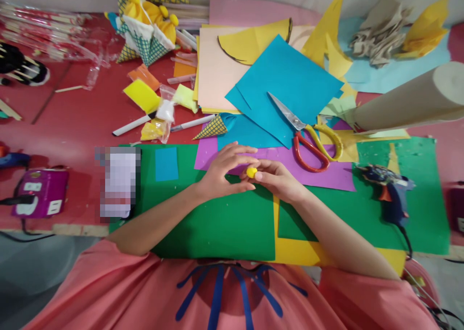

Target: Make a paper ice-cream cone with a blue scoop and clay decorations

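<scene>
Right hand [281, 180]: thumb and index finger brought together in a pinch; small rounded yellow piece [251, 172] held at the tips.
Yellow piece: seated at the left end of the right thumb tip, right index finger behind it; raised over the work surface.
Left hand [224, 169]: fingers extended, thumb spread well away below them; the gap faces the yellow piece. Contact between left fingertips and piece: cannot be determined.
Sheets below hands: flat green rectangular sheet [217, 228], with a flat purple sheet [340, 175] overlapping its far edge.
Left of hands: small blue paper square [166, 164], lying on the green sheet.
Right of hands: scissors [299, 125] with one red and one yellow handle, blades pointing away and left over blue paper sheets [286, 74].
Beyond hands: yellow cross-hatched paper cone [213, 128] with blue paper at its wide end, lying on its side.
Far right: dark blue glue gun [396, 199] with orange trigger, resting on green sheeting.
</scene>
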A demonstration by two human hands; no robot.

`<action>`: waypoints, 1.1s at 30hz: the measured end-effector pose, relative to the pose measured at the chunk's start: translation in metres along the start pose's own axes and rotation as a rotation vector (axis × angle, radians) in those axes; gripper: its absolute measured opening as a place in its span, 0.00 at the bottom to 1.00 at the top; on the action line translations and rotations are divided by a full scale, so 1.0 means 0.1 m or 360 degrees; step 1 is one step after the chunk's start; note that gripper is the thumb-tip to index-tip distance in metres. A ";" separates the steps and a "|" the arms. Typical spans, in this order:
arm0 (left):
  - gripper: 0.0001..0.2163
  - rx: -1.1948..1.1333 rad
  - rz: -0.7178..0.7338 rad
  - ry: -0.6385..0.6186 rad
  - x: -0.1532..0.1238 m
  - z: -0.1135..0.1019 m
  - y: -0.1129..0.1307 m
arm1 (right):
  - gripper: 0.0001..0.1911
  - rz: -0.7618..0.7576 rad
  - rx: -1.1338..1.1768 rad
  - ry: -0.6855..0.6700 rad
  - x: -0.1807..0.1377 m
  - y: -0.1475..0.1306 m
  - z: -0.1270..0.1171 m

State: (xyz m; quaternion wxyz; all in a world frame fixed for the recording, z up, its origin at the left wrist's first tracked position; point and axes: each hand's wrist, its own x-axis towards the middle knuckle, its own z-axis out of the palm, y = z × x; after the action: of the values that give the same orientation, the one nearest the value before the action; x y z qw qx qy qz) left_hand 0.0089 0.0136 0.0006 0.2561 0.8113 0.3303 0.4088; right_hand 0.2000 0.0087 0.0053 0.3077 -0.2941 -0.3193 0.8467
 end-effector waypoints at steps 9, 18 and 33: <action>0.12 0.0177 0.0080 0.0054 -0.03 -0.01 -0.03 | 0.15 0.0020 0.0098 -0.0043 0.01 0.02 -0.01; 0.12 0.0230 0.0176 0.0089 -0.02 -0.01 -0.03 | 0.13 0.0002 0.0125 -0.0060 0.01 0.04 -0.01; 0.12 0.0136 0.0136 0.0053 -0.02 0.00 -0.02 | 0.14 -0.0015 0.0071 -0.0100 0.00 0.03 0.00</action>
State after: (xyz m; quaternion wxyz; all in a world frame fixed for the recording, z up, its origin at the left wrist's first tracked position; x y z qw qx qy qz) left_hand 0.0074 0.0132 -0.0016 0.1980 0.8280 0.3166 0.4184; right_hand 0.1989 0.0067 0.0034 0.3080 -0.2588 -0.3113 0.8610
